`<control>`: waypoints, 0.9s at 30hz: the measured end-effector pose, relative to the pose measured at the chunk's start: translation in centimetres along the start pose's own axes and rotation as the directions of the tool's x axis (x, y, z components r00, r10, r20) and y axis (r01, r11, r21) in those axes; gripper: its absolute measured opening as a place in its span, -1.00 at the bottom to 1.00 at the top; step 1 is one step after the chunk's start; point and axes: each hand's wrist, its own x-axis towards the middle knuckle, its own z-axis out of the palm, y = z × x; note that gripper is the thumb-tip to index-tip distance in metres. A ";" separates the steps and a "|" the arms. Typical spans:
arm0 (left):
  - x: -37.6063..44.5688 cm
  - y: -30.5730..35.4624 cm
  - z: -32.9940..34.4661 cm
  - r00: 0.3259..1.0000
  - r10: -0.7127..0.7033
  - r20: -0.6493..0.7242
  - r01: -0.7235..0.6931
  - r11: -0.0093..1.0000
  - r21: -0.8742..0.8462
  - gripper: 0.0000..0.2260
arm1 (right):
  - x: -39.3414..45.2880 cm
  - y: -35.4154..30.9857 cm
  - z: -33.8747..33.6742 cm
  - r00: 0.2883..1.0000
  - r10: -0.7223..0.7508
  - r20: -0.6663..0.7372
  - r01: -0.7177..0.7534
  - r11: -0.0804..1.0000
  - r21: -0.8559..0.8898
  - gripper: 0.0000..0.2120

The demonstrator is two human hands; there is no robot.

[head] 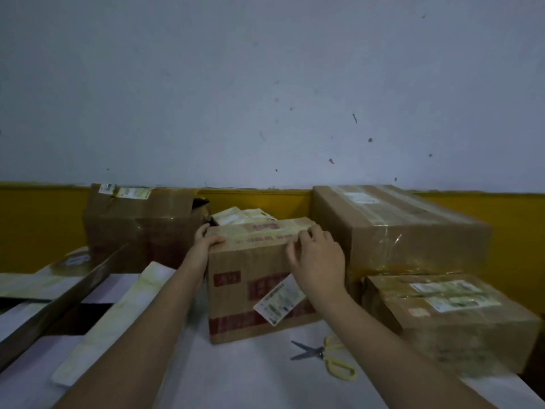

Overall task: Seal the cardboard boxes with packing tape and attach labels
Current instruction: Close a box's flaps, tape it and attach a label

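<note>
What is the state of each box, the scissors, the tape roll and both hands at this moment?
middle box: closed, top taped, label on front.
left hand: grips the box's top left corner.
right hand: fingers curled on the top front edge.
back left box: flap partly open, labelled.
large right box: taped shut, labelled.
front right box: taped shut, labelled.
scissors: open, lying on the table.
tape roll: lying flat.

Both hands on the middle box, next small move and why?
Probably press the tape flat along the top front edge. The left hand grips the middle box at its top left corner, and the right hand has its fingers at the tape strip on that edge. The scissors lie untouched on the table.
</note>
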 end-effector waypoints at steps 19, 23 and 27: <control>6.0 -1.9 2.0 0.856 0.517 -0.032 -0.398 0.697 0.597 -0.81 | 4.8 -3.2 -1.7 0.641 -0.129 0.757 0.159 0.987 0.034 0.01; 10.7 -4.4 2.3 0.874 0.396 0.282 -0.410 0.289 0.865 -0.56 | 5.8 0.8 -1.4 0.622 -0.160 0.767 0.177 0.982 0.061 -0.06; 13.7 -6.1 4.6 0.861 0.294 0.414 -0.396 -0.121 0.910 -0.31 | 6.2 1.6 -1.1 0.635 -0.219 0.741 0.232 0.969 0.088 -0.09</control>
